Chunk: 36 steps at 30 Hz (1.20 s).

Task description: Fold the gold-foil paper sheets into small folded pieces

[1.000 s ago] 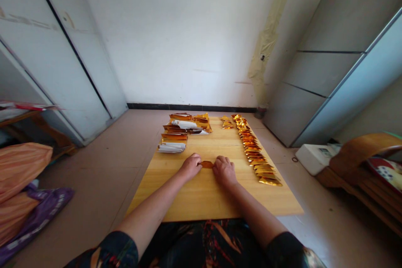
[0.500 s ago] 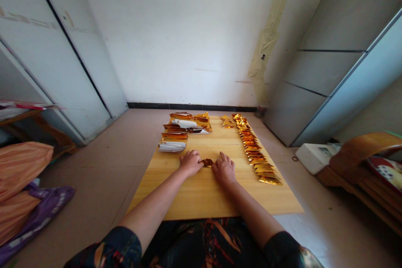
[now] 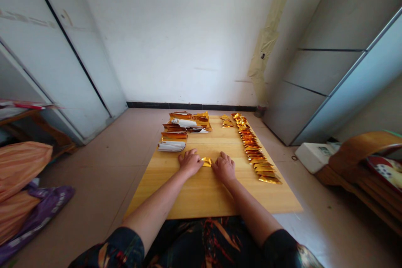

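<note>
A small folded piece of gold foil paper (image 3: 207, 161) lies on the wooden board (image 3: 201, 197) between my two hands. My left hand (image 3: 189, 162) has its fingers curled and pinches the left end of the piece. On the other side, my right hand (image 3: 224, 168) presses its fingertips on the piece's right end, fingers bent. A long row of folded gold pieces (image 3: 255, 153) runs along the board's right side. Stacks of gold and white paper sheets (image 3: 179, 131) sit at the far left of the board.
The board lies on a tiled floor. Orange and purple bags (image 3: 25, 184) are at the left, a white box (image 3: 315, 155) and a wooden chair (image 3: 370, 163) at the right. Grey cabinets (image 3: 329, 71) stand on both sides of a white wall.
The gold piece between my hands has been folded smaller and now shows a brighter face. Both hands have shifted slightly away from me on the board.
</note>
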Motion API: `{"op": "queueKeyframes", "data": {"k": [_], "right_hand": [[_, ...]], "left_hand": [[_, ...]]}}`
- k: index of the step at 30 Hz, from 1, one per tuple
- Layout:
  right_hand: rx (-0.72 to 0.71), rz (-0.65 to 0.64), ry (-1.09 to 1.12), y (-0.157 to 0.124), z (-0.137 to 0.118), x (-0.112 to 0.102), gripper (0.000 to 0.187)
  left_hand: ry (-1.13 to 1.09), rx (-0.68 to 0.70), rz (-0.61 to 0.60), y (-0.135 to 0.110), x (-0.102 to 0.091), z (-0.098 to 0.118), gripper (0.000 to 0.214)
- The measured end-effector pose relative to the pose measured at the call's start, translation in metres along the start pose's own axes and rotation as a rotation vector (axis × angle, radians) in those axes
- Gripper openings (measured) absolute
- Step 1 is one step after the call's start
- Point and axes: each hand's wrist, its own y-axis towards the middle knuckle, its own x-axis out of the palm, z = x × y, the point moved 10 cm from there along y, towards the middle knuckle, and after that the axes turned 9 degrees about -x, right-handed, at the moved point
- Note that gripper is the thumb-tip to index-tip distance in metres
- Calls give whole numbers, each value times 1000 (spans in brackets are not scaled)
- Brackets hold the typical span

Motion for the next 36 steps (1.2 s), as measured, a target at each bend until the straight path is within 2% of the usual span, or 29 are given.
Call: {"op": "queueKeyframes", "data": {"k": [19, 26, 31, 36], "right_hand": [[9, -24, 24, 6, 8, 2, 14], [4, -12, 22, 6, 8, -1, 13], [-9, -15, 22, 5, 5, -2, 11], [-4, -2, 48, 6, 8, 0, 9]], "left_hand": [[5, 7, 32, 2, -1, -2, 26], [-19, -1, 101, 0, -6, -8, 22], [-63, 109, 114, -2, -5, -4, 15], [-57, 257, 102, -6, -2, 8, 24]]}}
